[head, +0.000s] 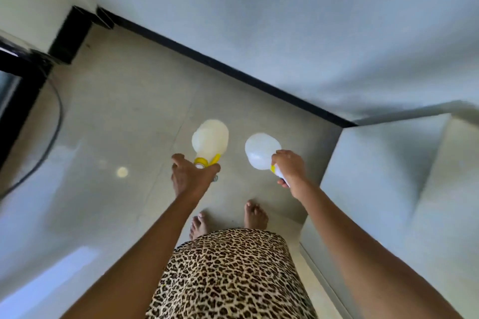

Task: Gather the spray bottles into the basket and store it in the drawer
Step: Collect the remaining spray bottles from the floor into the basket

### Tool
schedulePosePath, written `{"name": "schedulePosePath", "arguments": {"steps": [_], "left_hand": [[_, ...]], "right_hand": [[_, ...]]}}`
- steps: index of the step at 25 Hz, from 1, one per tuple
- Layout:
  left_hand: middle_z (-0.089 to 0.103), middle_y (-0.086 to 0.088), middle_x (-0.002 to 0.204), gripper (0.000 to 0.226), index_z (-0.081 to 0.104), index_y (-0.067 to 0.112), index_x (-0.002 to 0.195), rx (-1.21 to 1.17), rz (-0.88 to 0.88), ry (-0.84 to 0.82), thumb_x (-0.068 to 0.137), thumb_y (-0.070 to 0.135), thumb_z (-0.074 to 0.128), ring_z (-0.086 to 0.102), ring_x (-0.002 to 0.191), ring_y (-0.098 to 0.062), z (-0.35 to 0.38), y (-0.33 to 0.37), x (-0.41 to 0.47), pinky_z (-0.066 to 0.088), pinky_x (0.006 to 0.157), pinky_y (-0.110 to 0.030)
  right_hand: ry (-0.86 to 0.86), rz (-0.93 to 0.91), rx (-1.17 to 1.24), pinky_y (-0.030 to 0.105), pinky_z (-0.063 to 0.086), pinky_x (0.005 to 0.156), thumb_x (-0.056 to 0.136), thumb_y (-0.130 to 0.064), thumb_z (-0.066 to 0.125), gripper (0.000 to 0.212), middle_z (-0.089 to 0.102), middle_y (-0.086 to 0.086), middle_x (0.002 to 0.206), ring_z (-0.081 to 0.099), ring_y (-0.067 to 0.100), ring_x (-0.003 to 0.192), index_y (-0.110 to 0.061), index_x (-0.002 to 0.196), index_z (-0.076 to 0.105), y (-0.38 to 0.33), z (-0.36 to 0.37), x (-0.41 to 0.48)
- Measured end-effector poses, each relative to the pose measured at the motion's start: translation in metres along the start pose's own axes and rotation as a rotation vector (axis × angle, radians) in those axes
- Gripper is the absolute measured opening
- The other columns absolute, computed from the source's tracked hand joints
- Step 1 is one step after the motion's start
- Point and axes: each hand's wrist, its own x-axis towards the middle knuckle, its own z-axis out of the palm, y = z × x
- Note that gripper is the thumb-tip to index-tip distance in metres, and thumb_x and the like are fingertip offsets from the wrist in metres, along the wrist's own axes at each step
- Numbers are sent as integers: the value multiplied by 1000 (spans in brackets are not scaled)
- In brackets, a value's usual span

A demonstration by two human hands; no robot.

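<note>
I am standing and looking down at the floor. My left hand [190, 176] grips the yellow spray head of a translucent cream spray bottle [210, 140], whose body points away from me. My right hand [290, 168] is closed around the neck of a second, whiter spray bottle [260, 150], also held out over the floor. Both bottles hang in the air in front of my bare feet. No basket or drawer is in view.
Glossy beige floor tiles [124, 116] run up to a black skirting [233, 70] below a pale wall. A pale block or step [388, 168] stands at the right. Black-framed furniture [18, 80] and a dark cable [51, 134] are at the left.
</note>
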Motion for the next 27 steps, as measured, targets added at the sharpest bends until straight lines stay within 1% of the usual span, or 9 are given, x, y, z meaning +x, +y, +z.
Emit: {"name": "schedulePosePath", "arguments": {"steps": [2, 4, 7, 9, 11, 16, 19, 21, 27], "left_hand": [[39, -17, 130, 80, 37, 12, 126, 3, -29, -24, 59, 30, 76, 50, 111, -37, -25, 14, -41, 44, 91, -41], [37, -12, 128, 67, 46, 19, 123, -75, -36, -61, 63, 28, 73, 54, 104, -33, -55, 34, -87, 47, 88, -39], [57, -9, 109, 38, 63, 25, 106, -293, -18, -188, 69, 22, 69, 57, 81, -24, -99, 63, -157, 47, 61, -26], [61, -5, 92, 28, 66, 24, 100, -338, -31, -279, 73, 27, 66, 56, 72, -19, -120, 74, -195, 40, 53, -22], [60, -4, 89, 29, 65, 17, 101, -378, -18, -287, 77, 34, 64, 57, 69, -17, -139, 81, -239, 41, 53, -23], [63, -4, 82, 44, 62, 13, 91, -433, 214, -290, 74, 54, 64, 63, 68, -14, -162, 60, -364, 53, 49, -20], [63, -4, 83, 37, 64, 7, 96, -325, 398, -305, 70, 29, 77, 62, 67, -13, -165, 37, -435, 53, 48, -15], [63, -8, 81, 26, 64, 3, 100, -250, 490, -273, 76, 13, 71, 60, 61, -15, -161, 23, -483, 51, 44, -16], [67, -2, 68, 11, 69, 18, 89, -49, 789, -164, 81, 25, 64, 62, 55, -13, -124, 34, -603, 46, 57, -23]], "right_hand": [[-78, 13, 95, 14, 32, 35, 70, -34, 64, 23, 60, 3, 91, 50, 17, 50, -26, 92, 65, -12, -22, -49], [-191, -48, 142, 20, 35, 43, 62, -50, 73, 51, 59, -2, 106, 58, 14, 72, -32, 109, 62, -20, -51, -102], [-292, -230, 45, 22, 42, 55, 57, -34, 84, 75, 50, -1, 123, 55, 11, 89, -34, 125, 52, -28, -99, -179], [-194, -370, -47, 27, 50, 66, 67, -14, 75, 64, 51, 5, 130, 57, 20, 101, -32, 124, 53, -23, -125, -219], [-10, -526, -92, 32, 52, 75, 76, -10, 62, 47, 58, 10, 124, 58, 26, 102, -22, 121, 54, -16, -156, -259], [155, -797, -77, 29, 40, 65, 87, -18, 59, 21, 64, 19, 97, 58, 33, 85, -5, 101, 51, 25, -222, -352], [201, -873, -106, 31, 38, 60, 87, -20, 59, 18, 61, 16, 83, 55, 31, 74, -5, 93, 52, 65, -255, -402], [221, -903, -87, 30, 36, 58, 85, -19, 62, 15, 57, 8, 77, 51, 25, 69, -7, 90, 54, 102, -284, -433], [264, -938, -87, 39, 48, 68, 79, -15, 67, 8, 68, 9, 83, 60, 27, 76, -10, 84, 62, 189, -389, -484]]}}
